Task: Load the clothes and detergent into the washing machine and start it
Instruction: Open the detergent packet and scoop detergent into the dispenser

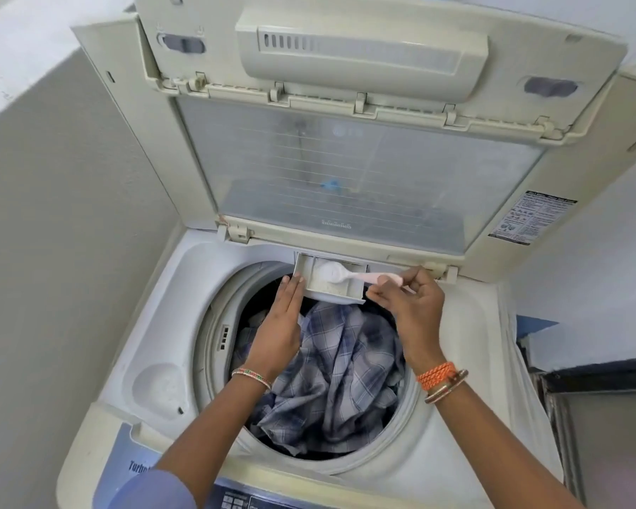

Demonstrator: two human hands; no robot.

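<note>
Pinched between thumb and fingertips of the right hand (404, 306) is the handle of a pink scoop (360, 276), its bowl turned over the drawer (333, 282) and white powder (331, 270) heaped beneath it; the thin handle suits a light pinch, which lets the wrist tip the bowl. Left hand (281, 317) lies flat with straight fingers against the drawer's left wall, holding nothing, probably steadying it while the powder goes in. That drawer is pulled out from the back rim and overhangs the drum (213, 325), so any spill over its front lip would likely land on the clothes (338, 369), a checked shirt uppermost, already loaded. Lid (346, 170) stands folded up behind, close above the drawer, leaving little headroom there; the free way out for both hands is back toward the person over the drum. Control panel (235, 499) sits at the near edge, untouched
</note>
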